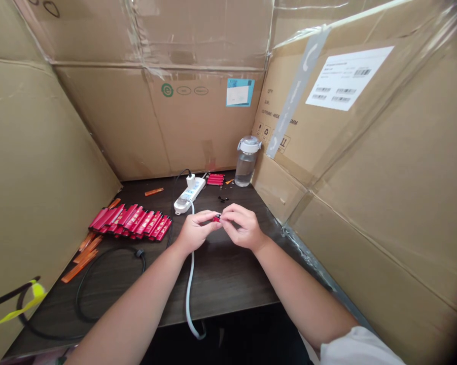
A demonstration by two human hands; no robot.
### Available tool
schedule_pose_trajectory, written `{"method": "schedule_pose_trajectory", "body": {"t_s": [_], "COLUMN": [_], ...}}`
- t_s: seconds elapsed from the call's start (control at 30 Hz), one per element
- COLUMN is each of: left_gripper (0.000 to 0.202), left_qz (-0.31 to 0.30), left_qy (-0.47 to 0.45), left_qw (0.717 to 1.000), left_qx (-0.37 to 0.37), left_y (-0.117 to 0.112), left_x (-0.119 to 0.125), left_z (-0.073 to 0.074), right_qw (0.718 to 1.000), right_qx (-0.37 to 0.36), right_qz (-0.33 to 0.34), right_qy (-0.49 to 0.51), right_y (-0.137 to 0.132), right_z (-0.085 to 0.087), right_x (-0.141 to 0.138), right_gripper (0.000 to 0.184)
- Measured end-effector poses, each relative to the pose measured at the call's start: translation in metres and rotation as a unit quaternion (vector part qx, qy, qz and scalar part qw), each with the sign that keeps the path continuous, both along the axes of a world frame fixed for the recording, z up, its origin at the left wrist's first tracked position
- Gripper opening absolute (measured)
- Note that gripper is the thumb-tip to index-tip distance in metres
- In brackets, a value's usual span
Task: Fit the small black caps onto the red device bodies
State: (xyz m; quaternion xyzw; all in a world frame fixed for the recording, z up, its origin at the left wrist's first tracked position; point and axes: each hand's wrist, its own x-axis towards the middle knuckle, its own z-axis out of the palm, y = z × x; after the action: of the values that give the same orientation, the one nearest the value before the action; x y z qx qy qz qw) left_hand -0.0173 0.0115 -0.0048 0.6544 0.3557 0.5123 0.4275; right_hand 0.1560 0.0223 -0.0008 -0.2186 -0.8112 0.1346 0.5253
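My left hand [197, 230] is closed round a small red piece [216, 218] with a dark end that faces me, over the middle of the dark table. My right hand [244, 226] meets it from the other side, thumb and fingertips pinched at that end. Whether those fingertips also hold some tiny part is hidden. To the left lies a stacked pile of slim red pieces [131, 221] with black ends and pale printing. Beyond my hands, a few more red pieces [215, 179] lie side by side, and small black bits [223, 199] are scattered nearer.
A white power strip [190, 195] with a plug and a white cord [190, 289] lies just beyond my left hand. Orange strips [84, 256] and a looped black cable [78, 299] are at left. A water bottle [245, 165] stands at the back. Cardboard walls [198, 126] surround the table.
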Motion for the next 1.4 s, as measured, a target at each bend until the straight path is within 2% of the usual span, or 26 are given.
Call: {"method": "schedule_pose_trajectory", "body": {"t_s": [0.2, 0.43, 0.5, 0.6, 0.67, 0.73, 0.77, 0.9, 1.0, 1.1, 1.23, 1.4], "left_gripper": [0.021, 0.02, 0.022, 0.027, 0.026, 0.024, 0.024, 0.023, 0.024, 0.024, 0.025, 0.024], "left_qz": [0.008, 0.024, 0.038, 0.056, 0.057, 0.06, 0.066, 0.083, 0.084, 0.084, 0.087, 0.089], "left_qy": [0.004, 0.026, 0.027, -0.001, -0.025, -0.039, -0.042, -0.047, -0.056, -0.06, -0.054, -0.055], "left_qw": [1.0, 0.999, 0.999, 0.996, 0.992, 0.989, 0.988, 0.986, 0.986, 0.986, 0.987, 0.987], "left_qx": [-0.001, 0.015, -0.003, -0.076, -0.11, -0.126, -0.132, -0.137, -0.134, -0.133, -0.126, -0.123], "left_y": [0.0, 0.003, 0.005, 0.01, 0.013, 0.016, 0.017, 0.019, 0.021, 0.023, 0.024, 0.024], "left_x": [0.0, 0.0, 0.001, 0.001, 0.0, -0.001, -0.002, -0.004, -0.005, -0.006, -0.006, -0.007], "left_z": [-0.001, -0.008, -0.011, -0.016, -0.018, -0.019, -0.02, -0.022, -0.024, -0.026, -0.029, -0.029], "right_qw": [1.0, 0.999, 0.998, 0.991, 0.98, 0.963, 0.955, 0.908, 0.877, 0.867, 0.86, 0.887], "right_qx": [0.0, -0.039, -0.064, -0.124, -0.151, -0.168, -0.177, -0.209, -0.219, -0.232, -0.253, -0.256], "right_qz": [0.012, 0.027, 0.026, -0.028, -0.124, -0.213, -0.231, -0.266, -0.275, -0.272, -0.272, -0.249], "right_qy": [-0.005, -0.004, 0.003, 0.037, 0.044, -0.01, -0.053, -0.246, -0.327, -0.348, -0.349, -0.292], "right_y": [0.0, 0.002, 0.007, 0.023, 0.037, 0.05, 0.055, 0.068, 0.077, 0.09, 0.101, 0.094], "right_z": [0.001, 0.0, -0.003, -0.013, -0.023, -0.032, -0.036, -0.041, -0.035, -0.029, -0.029, -0.03], "right_x": [0.001, -0.002, -0.001, 0.005, 0.01, 0.014, 0.015, 0.007, -0.003, -0.011, -0.016, -0.02], "right_gripper": [0.01, 0.006, 0.005, 0.01, 0.013, 0.012, 0.015, 0.031, 0.042, 0.041, 0.028, 0.018]}}
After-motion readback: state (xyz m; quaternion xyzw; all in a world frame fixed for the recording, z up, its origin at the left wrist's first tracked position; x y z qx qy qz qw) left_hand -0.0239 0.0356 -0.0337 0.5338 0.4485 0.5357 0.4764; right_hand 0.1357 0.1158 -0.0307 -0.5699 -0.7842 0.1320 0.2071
